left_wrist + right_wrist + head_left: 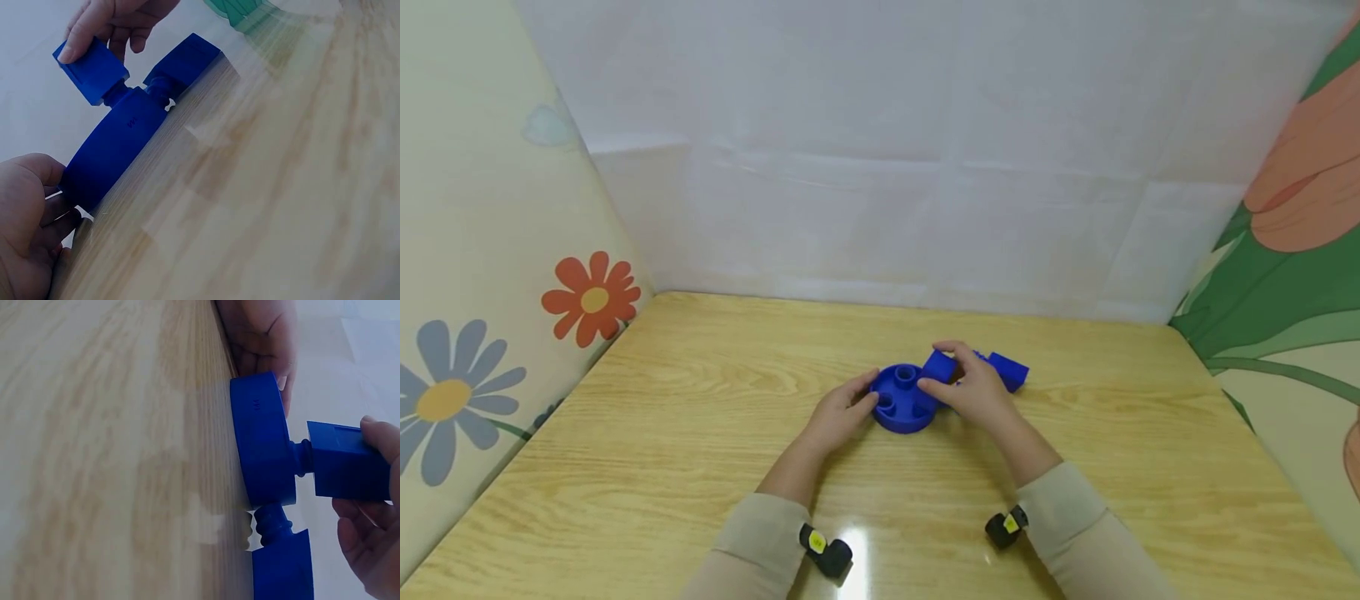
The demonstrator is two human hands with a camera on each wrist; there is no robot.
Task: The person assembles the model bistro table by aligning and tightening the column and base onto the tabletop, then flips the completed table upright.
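Observation:
A round blue disc-shaped base with raised round sockets rests flat on the wooden table. At its left rim, my left hand holds it with thumb and fingers. My right hand pinches a square blue block over the base's right side. In the right wrist view, that block's ridged neck points at the base's upper face and meets it; how deep it sits is hidden. A second blue block lies on the table to the right, its threaded neck near the base's side.
The wooden table stretches to a white cloth backdrop. Side panels carry printed flowers, a red one at left and large green leaves at right. A small black device sits at my left cuff, with another at the right.

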